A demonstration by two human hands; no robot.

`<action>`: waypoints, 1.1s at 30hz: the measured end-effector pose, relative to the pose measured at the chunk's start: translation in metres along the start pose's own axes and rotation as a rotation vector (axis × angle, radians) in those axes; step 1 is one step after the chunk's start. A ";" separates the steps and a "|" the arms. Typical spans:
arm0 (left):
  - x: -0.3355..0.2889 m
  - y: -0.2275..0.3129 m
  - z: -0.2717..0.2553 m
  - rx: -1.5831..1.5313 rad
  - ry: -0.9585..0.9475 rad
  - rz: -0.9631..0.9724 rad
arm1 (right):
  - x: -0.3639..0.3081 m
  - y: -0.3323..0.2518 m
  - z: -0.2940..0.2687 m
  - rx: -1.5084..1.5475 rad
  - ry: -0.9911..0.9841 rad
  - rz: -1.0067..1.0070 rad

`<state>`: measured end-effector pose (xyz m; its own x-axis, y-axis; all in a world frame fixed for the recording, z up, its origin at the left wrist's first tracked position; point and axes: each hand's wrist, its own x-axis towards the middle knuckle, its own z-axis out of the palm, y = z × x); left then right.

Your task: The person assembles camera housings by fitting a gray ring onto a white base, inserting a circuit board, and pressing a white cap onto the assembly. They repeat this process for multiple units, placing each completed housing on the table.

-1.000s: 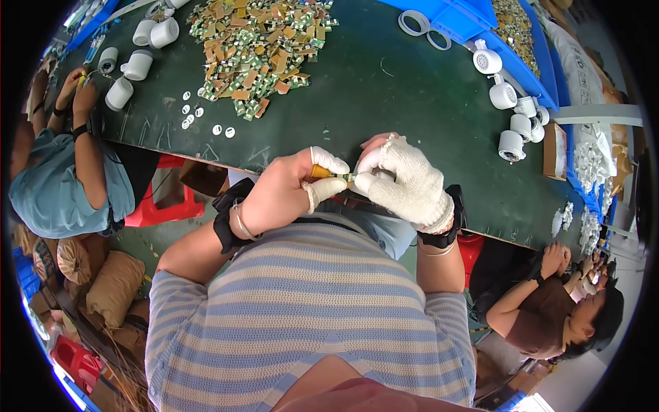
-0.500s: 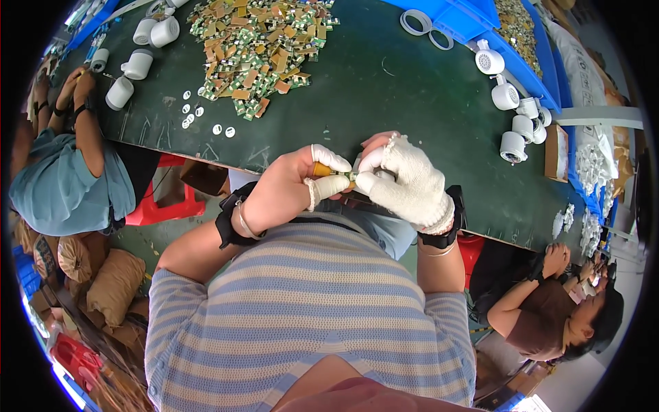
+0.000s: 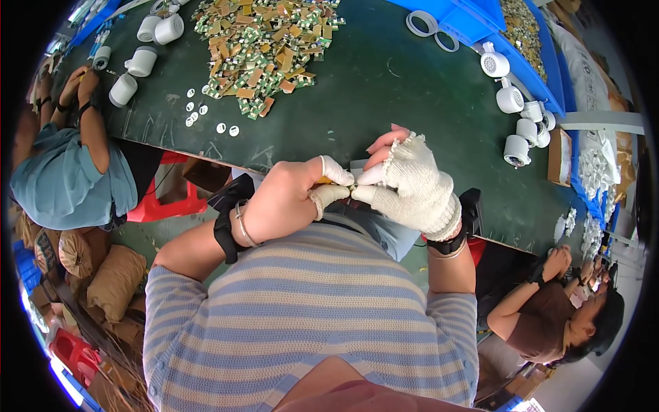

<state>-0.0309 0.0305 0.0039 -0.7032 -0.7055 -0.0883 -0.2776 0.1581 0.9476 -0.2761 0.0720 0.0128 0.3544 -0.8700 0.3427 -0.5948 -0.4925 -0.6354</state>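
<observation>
In front of my body, at the table's near edge, both hands meet over a small circuit board (image 3: 352, 188), mostly hidden by fingertips. My left hand (image 3: 280, 198), with white covers on thumb and forefinger, is closed in a pinch on it; a yellow-orange bit shows between those fingers. From the other side, my right hand (image 3: 416, 184), in a white knit glove with bare fingertips, pinches the board's right end between thumb and forefinger. Its other fingers are lifted and loosely bent. A large heap of similar green and tan circuit boards (image 3: 264, 51) lies farther off on the table.
Round white stickers (image 3: 221, 128) lie left of centre on the green table (image 3: 384, 89). White lamp-like housings (image 3: 516, 150) stand at the right, others (image 3: 142, 62) at the left. Blue bins (image 3: 460, 20) line the far right. Co-workers sit on either side.
My hands have drawn closer together at the fingertips, covering more of the circuit board. The right hand's outer fingers have lifted and spread. The view has shifted slightly.
</observation>
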 end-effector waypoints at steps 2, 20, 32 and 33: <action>0.000 -0.003 0.002 0.032 0.008 0.058 | 0.001 -0.002 0.000 -0.003 -0.026 0.001; -0.008 -0.003 -0.004 -0.007 0.025 0.036 | 0.012 -0.010 0.005 0.045 -0.026 0.063; -0.023 0.012 -0.103 -0.100 0.481 -0.062 | -0.001 -0.026 0.001 0.175 0.221 0.266; -0.027 0.009 -0.131 0.010 0.581 -0.050 | -0.005 -0.018 0.001 0.170 0.214 0.242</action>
<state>0.0712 -0.0396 0.0553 -0.2150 -0.9752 0.0531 -0.3093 0.1196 0.9434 -0.2661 0.0849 0.0222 0.0479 -0.9546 0.2941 -0.5081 -0.2768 -0.8156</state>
